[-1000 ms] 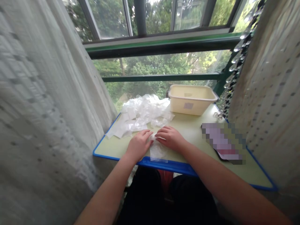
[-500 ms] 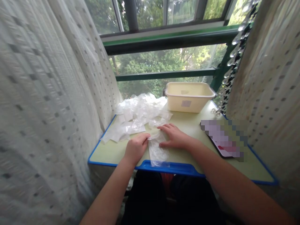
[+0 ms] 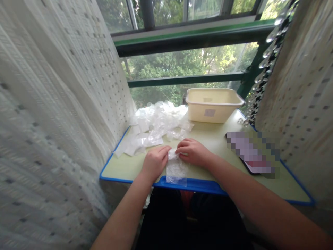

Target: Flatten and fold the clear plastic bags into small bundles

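Left to right on the head cam. Patterned curtain [image 3: 65,86], well left of the cream tub [image 3: 197,113]. Then I've got a heap of clear plastic bags [image 3: 161,119], just left of the tub on the pale green surface [image 3: 122,170], flatter pieces spread toward the body side.

Left hand [image 3: 156,161] is left of the tub and nearer the body. Forearm comes up from below, slanting away and to the right. Back of hand up, fingers together and pointing right, thumb alongside. Fingertips are at the upper left corner of the single plastic bag [image 3: 177,172]; contact is hidden, so I can't tell if they're gripping.

That bag lies flat and creased, nearer the body than the tub and left of it. Top edge is bunched up between the two hands; bottom edge overlaps the surface's blue front rim [image 3: 203,186].

Right hand [image 3: 194,152] is in front of the tub, toward the body. Forearm slants up and left from the lower right, wrist low, back of hand up, fingers curled left. I read fingertips and thumb pinching the bag's bunched top at its right end.

Right of the tub, nearer the body: a flat dark-edged item [image 3: 249,152], face pixelated. Bead strings [image 3: 265,64] hang right of the tub, second curtain [image 3: 307,93] beyond them.
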Demonstrator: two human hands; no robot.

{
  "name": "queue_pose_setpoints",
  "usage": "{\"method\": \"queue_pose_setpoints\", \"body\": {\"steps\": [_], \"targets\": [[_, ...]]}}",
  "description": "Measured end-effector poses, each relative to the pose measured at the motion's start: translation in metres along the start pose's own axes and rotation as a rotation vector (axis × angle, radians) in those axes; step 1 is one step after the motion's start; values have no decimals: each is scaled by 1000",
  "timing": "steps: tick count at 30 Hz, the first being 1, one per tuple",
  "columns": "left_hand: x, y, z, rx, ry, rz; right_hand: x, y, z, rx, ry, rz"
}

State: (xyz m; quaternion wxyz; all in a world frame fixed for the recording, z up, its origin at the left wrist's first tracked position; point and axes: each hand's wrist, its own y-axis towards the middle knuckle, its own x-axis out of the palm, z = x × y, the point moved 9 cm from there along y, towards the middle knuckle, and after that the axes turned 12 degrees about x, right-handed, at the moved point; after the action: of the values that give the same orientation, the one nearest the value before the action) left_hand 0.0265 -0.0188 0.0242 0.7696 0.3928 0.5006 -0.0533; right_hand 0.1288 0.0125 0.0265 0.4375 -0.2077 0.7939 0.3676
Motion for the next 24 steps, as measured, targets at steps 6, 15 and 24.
{"method": "queue_pose_setpoints", "body": {"steps": [6,15,24], "targets": [[-7,-1,7,35,-101,42,1,-3,-4,3,-3,-43],[5,-1,6,-21,-140,-74,-3,-3,-6,27,140,-116],[5,-1,-2,-70,-190,-71,1,-2,1,38,161,-94]]}}
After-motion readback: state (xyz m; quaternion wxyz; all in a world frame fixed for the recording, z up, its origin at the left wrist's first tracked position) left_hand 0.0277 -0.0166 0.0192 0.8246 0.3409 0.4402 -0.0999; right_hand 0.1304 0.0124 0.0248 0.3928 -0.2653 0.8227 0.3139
